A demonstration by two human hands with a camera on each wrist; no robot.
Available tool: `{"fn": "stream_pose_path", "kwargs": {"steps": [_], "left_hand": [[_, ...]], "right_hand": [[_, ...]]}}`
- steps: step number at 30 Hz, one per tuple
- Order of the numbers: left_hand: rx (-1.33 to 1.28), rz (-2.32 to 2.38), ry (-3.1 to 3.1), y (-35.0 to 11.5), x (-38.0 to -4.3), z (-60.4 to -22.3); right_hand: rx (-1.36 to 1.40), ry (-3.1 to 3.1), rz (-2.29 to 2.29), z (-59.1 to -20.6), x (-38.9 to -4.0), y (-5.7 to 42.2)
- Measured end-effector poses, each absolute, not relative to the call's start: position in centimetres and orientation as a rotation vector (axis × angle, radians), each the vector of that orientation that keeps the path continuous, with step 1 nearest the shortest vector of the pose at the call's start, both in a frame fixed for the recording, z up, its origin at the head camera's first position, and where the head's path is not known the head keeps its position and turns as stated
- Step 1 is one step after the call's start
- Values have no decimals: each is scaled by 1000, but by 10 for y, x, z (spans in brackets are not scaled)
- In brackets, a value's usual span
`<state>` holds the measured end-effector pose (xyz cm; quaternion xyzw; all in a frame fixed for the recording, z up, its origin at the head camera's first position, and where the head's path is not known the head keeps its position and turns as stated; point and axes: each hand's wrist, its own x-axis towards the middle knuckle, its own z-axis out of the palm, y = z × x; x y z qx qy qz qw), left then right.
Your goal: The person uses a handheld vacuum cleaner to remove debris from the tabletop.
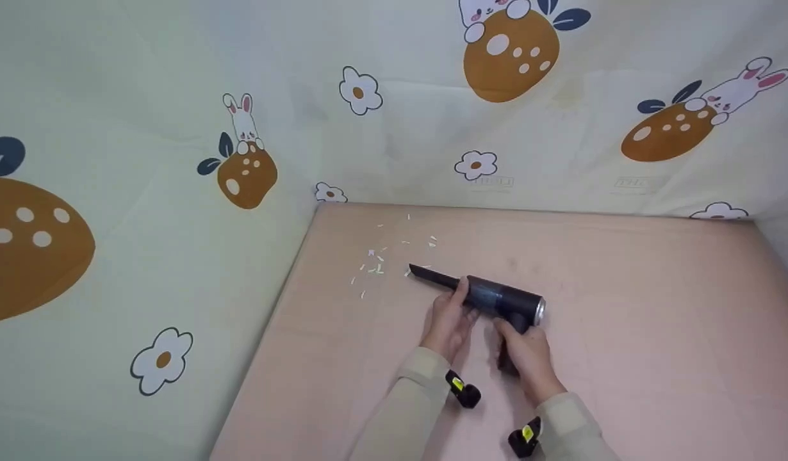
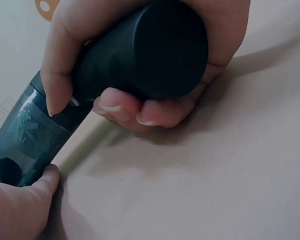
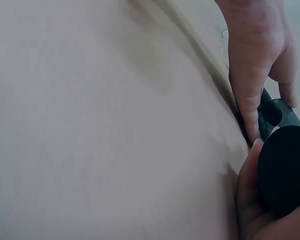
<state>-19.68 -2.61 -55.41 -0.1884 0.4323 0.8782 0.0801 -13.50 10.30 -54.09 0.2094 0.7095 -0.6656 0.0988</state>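
A black handheld vacuum cleaner (image 1: 509, 301) with a slim crevice nozzle (image 1: 435, 276) is held low over the pink surface. The nozzle's tip points left, right at the scattered white paper scraps (image 1: 376, 269). My left hand (image 1: 448, 320) grips the front of the body, thumb on top, close behind the nozzle. Around the handle curl the fingers of my right hand (image 1: 528, 355). Scraps show inside the clear dust cup (image 2: 30, 127) in the left wrist view. In the right wrist view, the round end of the handle (image 3: 285, 170) sticks out of the right hand.
The pink tabletop (image 1: 656, 333) meets a pale sheet (image 1: 400, 141) printed with rabbits and flowers along its back edge and left side. A black device with a yellow mark (image 1: 463, 389) sits at the left cuff, and a similar device (image 1: 525, 437) at the right.
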Motion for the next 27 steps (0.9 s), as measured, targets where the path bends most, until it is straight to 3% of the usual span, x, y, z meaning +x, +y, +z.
{"fn": "stream_pose_path", "kwargs": {"steps": [27], "left_hand": [[-616,2582,1299,-33,-199,-550]], "right_hand": [[587,2133,-1928,-528,-139,97]]}}
